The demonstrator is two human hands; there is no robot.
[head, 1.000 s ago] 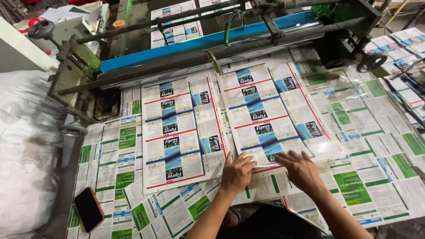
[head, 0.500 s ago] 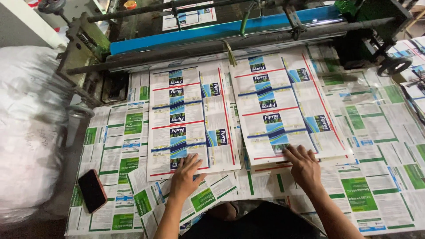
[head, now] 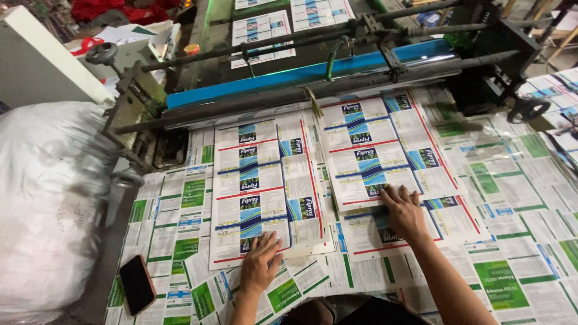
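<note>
Head view: left hand [head: 260, 263] and right hand [head: 404, 212], fingers spread flat, press two blue-and-white printed label sheet stacks [head: 260, 186]; steady, even palm pressure would best keep edges square

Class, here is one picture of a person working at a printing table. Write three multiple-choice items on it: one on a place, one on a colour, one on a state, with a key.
1. Where does the dark rectangular phone lie?
A. at the table's near left corner
B. on the blue roller bar
C. under the right hand

2. What colour is the long bar across the machine?
A. yellow
B. blue
C. white

3. How does the left hand meet the left stack of blue-and-white printed sheets?
A. clenched in a fist above it
B. flat, fingers spread on its near edge
C. lifting one sheet high

Key: 1 A, the phone rests on green-printed sheets left of the left hand. 2 B, the bar is bright blue. 3 B, the palm lies flat, as the right hand does on the right stack.
</note>
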